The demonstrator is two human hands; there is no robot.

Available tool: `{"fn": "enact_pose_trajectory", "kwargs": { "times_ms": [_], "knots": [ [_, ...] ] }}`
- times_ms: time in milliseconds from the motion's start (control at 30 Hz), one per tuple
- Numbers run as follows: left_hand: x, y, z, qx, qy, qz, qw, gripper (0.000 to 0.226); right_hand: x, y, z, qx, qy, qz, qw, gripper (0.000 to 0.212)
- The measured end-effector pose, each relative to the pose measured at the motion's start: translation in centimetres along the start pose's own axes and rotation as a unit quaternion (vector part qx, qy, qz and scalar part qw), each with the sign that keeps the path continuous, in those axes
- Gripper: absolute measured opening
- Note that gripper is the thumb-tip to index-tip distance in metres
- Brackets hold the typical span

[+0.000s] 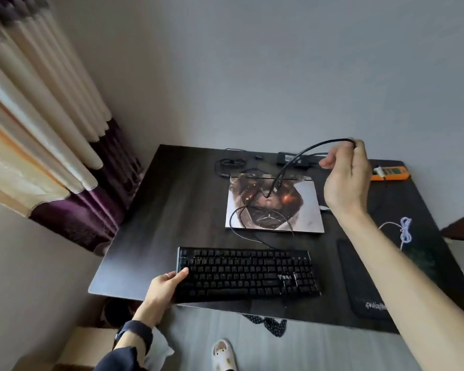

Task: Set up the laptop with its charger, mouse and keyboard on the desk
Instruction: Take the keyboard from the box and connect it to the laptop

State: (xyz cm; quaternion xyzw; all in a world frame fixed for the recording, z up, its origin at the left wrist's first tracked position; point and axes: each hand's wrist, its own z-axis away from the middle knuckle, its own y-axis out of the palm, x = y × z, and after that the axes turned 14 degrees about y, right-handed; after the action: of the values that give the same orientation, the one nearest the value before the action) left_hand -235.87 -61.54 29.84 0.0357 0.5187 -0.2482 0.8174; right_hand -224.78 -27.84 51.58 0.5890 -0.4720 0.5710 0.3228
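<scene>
Nearest, the left hand [164,287] gripped the left end of the black keyboard [248,274], thumb over the keys, at the front edge of the desk [172,210]. Beyond it lay the closed laptop [308,210], with a black cable [319,144] looped across its lid. Above the laptop's right side, the raised right hand [346,178] held that cable in curled fingers, its doubled length hanging to the lid. Farthest, the charger brick [288,158] rested by the wall, an orange object [391,175] to its right.
</scene>
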Motion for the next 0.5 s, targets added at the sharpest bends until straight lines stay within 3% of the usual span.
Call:
{"fn": "enact_pose_trajectory", "kwargs": {
  "times_ms": [200,500],
  "knots": [
    [2.1,1.2,-7.8,0.046,-0.025,-0.192,0.98,0.024,-2.4,2.6,-1.4,-0.022,0.046,0.031,0.998,0.027],
    [2.0,5.6,-10.2,0.036,-0.035,-0.216,0.975,0.054,-6.6,1.1,-2.1,-0.059,0.103,0.061,0.991,0.031]
  ]
}}
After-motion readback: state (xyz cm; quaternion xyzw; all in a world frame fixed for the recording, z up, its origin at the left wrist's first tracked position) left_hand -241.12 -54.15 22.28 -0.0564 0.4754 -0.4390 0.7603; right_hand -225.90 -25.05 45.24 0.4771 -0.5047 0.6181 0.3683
